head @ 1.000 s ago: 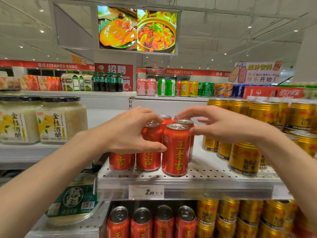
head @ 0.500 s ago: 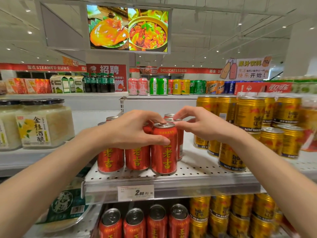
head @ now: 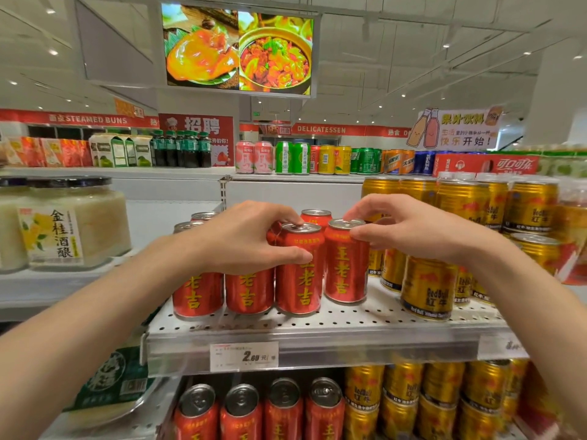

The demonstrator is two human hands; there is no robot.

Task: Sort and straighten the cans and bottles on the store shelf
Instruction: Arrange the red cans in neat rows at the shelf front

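Both bare arms reach in from the bottom corners toward a row of red aluminium drink cans with yellow Chinese lettering (head: pixel 298 274) standing upright on the white perforated metal shelf (head: pixel 317 325). The left hand (head: pixel 241 239) comes in from about eight o'clock and curls over the tops of the cans, its thumb pressed against the front of the third can from the left while the fingers hook over that can's rim, so it grips the can from above. The right hand (head: pixel 409 227) arrives from about four o'clock and pinches the silver rim of the rightmost front red can (head: pixel 344 265) between thumb and fingertips; that can stands just beside the gripped one, set a little farther back. More red cans stand behind this front row. At three o'clock from the red cans, stacked gold cans with red bull logos (head: pixel 427 287) fill the right side of the same shelf. A white price tag reading 2.60 (head: pixel 244 356) hangs on the shelf edge at six o'clock, and below it a lower shelf carries more red and gold cans. At nine o'clock, a clear square jar with a yellow-flower label (head: pixel 73 223) sits on a neighbouring shelf.
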